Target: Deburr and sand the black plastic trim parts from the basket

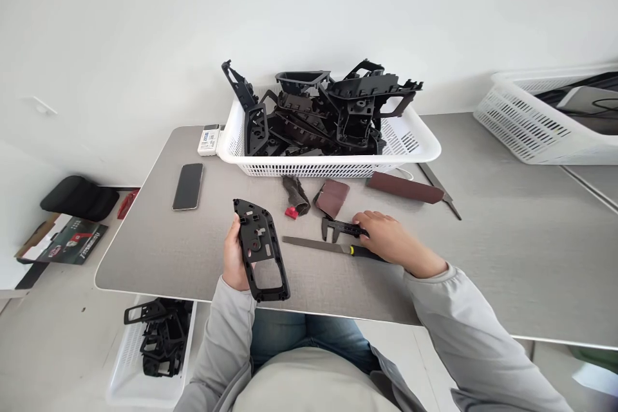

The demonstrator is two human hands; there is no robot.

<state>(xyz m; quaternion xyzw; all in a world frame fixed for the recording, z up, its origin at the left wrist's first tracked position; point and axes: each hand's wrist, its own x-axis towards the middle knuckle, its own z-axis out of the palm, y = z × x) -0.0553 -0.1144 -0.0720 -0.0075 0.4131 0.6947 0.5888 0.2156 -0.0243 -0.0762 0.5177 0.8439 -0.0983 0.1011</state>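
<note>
My left hand grips a black plastic panel by its left edge and holds it tilted above the table's front edge. The panel has a large rectangular opening at its lower end and small clips along its rim. On the table, my right hand has its fingers curled over the end of a dark caliper, whose jaws point left. A flat file lies just in front of the caliper; its black and yellow handle runs partly beneath my right hand. Behind the caliper lies a folded brown sandpaper piece.
A white basket heaped with black plastic parts stands against the wall. Near it lie a dark rolled scrap, a sandpaper roll, another file and a phone. Other baskets stand right and on the floor.
</note>
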